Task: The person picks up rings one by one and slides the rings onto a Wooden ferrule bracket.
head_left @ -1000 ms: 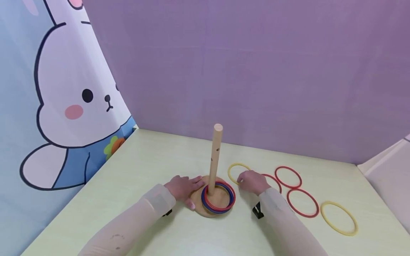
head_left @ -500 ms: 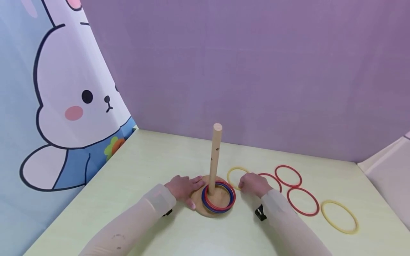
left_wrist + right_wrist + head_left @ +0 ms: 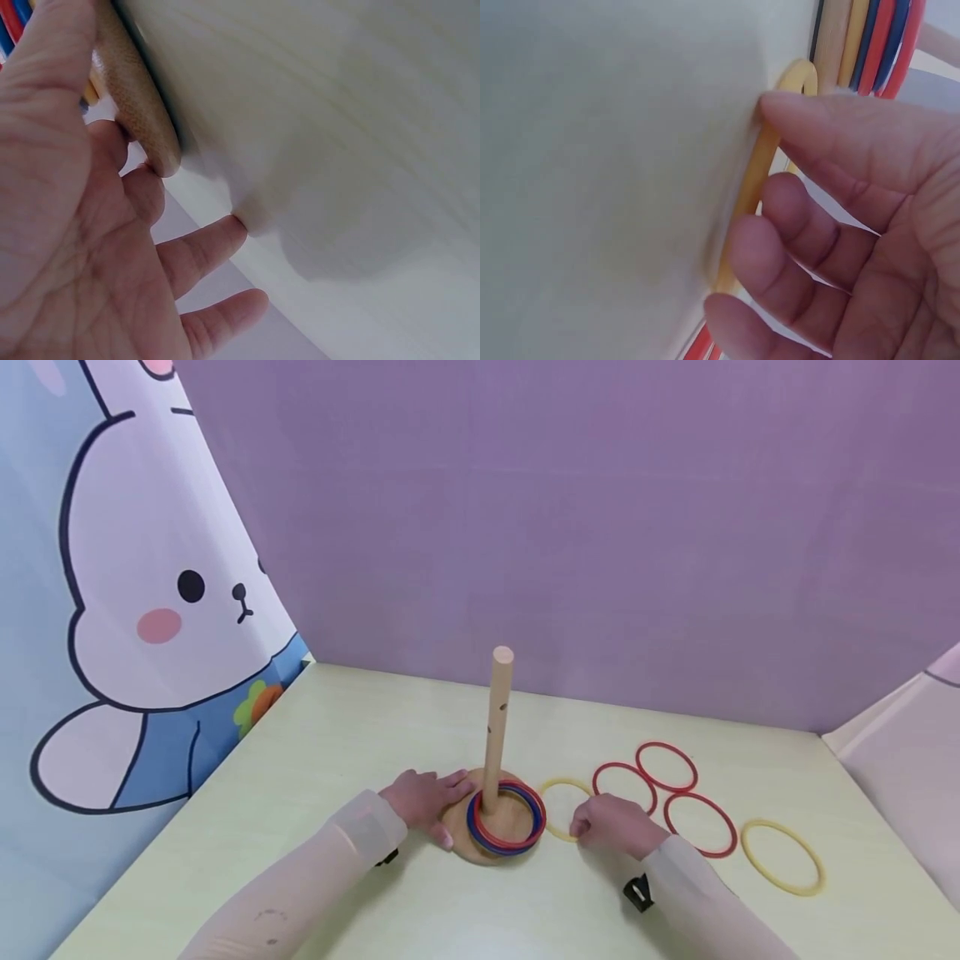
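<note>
A wooden peg point(image 3: 497, 735) stands upright on a round wooden base point(image 3: 459, 827). Red and blue rings point(image 3: 542, 828) lie stacked around its foot; the right wrist view shows yellow in this stack point(image 3: 868, 45) too. My left hand point(image 3: 420, 800) rests on the base's left side, fingers spread; the left wrist view shows fingers at the edge of the base point(image 3: 139, 90). To the right of the base, my right hand point(image 3: 618, 828) pinches the near edge of a yellow ring point(image 3: 564, 781). In the right wrist view, my thumb and curled fingers are at this yellow ring point(image 3: 754, 172), which lies at the tabletop.
Three red rings lie close together right of my right hand: one nearer point(image 3: 598, 777), one behind point(image 3: 667, 744), one in front point(image 3: 716, 853). A second yellow ring point(image 3: 783, 887) lies farther right on the table point(image 3: 375, 718). A purple cloth point(image 3: 600, 527) hangs behind.
My right hand has drawn the yellow ring toward me across the table, away from the red rings. My left hand has stayed on the base. The view has shifted slightly.
</note>
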Available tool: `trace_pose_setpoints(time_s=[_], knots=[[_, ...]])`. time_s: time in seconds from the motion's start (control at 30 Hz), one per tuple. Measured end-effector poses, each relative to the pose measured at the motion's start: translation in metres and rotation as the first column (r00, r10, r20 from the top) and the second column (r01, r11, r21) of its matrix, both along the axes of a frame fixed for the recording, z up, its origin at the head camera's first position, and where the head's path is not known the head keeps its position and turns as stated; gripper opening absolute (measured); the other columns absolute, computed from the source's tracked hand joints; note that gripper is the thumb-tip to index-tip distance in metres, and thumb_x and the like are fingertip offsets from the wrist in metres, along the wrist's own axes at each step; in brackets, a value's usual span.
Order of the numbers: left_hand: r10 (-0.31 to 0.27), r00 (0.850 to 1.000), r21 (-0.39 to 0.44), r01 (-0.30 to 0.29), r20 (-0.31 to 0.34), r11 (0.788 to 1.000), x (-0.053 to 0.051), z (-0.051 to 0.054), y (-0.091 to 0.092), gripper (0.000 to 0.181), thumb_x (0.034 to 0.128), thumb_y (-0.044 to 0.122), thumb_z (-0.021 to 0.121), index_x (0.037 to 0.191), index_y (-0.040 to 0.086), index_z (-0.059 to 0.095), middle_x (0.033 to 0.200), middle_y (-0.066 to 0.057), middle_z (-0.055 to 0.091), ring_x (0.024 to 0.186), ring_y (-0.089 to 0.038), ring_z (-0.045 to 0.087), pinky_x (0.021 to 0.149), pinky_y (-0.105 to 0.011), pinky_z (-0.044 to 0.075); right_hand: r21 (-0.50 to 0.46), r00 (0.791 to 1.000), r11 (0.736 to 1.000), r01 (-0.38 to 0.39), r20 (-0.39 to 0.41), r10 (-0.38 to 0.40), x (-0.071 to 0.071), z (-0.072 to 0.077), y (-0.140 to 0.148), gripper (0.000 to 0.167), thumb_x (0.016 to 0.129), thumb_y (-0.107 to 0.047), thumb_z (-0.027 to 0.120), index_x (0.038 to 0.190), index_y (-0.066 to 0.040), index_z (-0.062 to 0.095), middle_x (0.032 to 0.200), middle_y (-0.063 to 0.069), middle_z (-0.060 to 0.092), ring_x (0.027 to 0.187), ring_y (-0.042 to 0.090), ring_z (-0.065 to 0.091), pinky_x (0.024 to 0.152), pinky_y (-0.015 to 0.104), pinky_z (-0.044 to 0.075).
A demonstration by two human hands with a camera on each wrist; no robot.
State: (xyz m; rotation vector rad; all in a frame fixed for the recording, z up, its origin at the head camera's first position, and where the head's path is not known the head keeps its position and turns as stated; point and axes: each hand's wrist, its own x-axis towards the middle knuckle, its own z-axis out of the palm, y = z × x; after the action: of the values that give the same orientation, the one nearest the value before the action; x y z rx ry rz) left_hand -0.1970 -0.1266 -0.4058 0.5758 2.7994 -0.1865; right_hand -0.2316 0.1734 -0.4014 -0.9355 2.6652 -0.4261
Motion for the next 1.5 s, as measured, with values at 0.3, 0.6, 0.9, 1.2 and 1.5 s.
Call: trace_pose_setpoints(time_s=[0.3, 0.6, 0.9, 1.2, 1.5], knots=[[0.018, 1.0, 0.008, -0.018, 0.008, 1.0, 0.002, 0.003, 0.002, 0.092, 0.071, 0.059, 0.074, 0.149, 0.026, 0.037, 0.153, 0.006, 0.034, 0.122, -0.03, 0.053, 0.083, -0.045, 0.05, -0.039, 0.988, 0.994, -0.101, 0.118, 0.104, 0.019, 0.002, 0.021, 0.021, 0.073, -0.002, 0.074, 0.072, -0.023, 0.068, 0.071, -0.018, 0.059, 0.063, -0.001, 0.045, 0.06, 0.021, 0.043], [0.019, 1.0, 0.014, -0.019, 0.014, 1.0, 0.003, 0.004, 0.003, 0.092, 0.0713, 0.058, 0.075, 0.149, 0.025, 0.037, 0.153, 0.006, 0.034, 0.122, -0.03, 0.052, 0.085, -0.045, 0.05, -0.146, 0.957, 0.978, -0.152, 0.224, 0.182, 0.025, 0.023, 0.035, 0.022, 0.073, -0.003, 0.073, 0.093, -0.013, 0.072, 0.072, -0.015, 0.054, 0.066, -0.002, 0.045, 0.06, 0.02, 0.042], [0.019, 1.0, 0.01, -0.019, 0.006, 1.0, 0.003, 0.005, 0.002, 0.092, 0.071, 0.059, 0.074, 0.148, 0.025, 0.038, 0.153, 0.006, 0.034, 0.121, -0.029, 0.053, 0.084, -0.044, 0.05, -0.312, 0.975, 0.945, -0.097, 0.161, 0.154, 0.021, 0.036, 0.057, 0.03, 0.08, -0.006, 0.073, 0.108, 0.004, 0.066, 0.072, -0.013, 0.048, 0.064, -0.001, 0.042, 0.058, 0.02, 0.04], [0.012, 1.0, -0.006, -0.012, 0.004, 1.0, 0.003, 0.004, 0.001, 0.092, 0.0715, 0.06, 0.073, 0.149, 0.026, 0.036, 0.153, 0.006, 0.034, 0.119, -0.028, 0.054, 0.081, -0.042, 0.051, -0.422, 0.95, 0.906, 0.011, 0.286, 0.122, 0.013, 0.016, 0.066, 0.038, 0.084, -0.002, 0.069, 0.117, 0.013, 0.057, 0.078, -0.004, 0.057, 0.068, 0.002, 0.049, 0.059, 0.02, 0.042], [0.019, 1.0, 0.002, -0.019, 0.016, 1.0, 0.004, 0.006, 0.002, 0.092, 0.0714, 0.059, 0.074, 0.149, 0.026, 0.037, 0.153, 0.006, 0.033, 0.119, -0.028, 0.054, 0.082, -0.043, 0.05, -0.323, 0.859, 0.882, 0.344, 0.488, -0.156, 0.014, 0.006, 0.061, 0.038, 0.089, -0.008, 0.061, 0.125, 0.005, 0.058, 0.066, 0.002, 0.055, 0.054, 0.014, 0.048, 0.049, 0.028, 0.044]])
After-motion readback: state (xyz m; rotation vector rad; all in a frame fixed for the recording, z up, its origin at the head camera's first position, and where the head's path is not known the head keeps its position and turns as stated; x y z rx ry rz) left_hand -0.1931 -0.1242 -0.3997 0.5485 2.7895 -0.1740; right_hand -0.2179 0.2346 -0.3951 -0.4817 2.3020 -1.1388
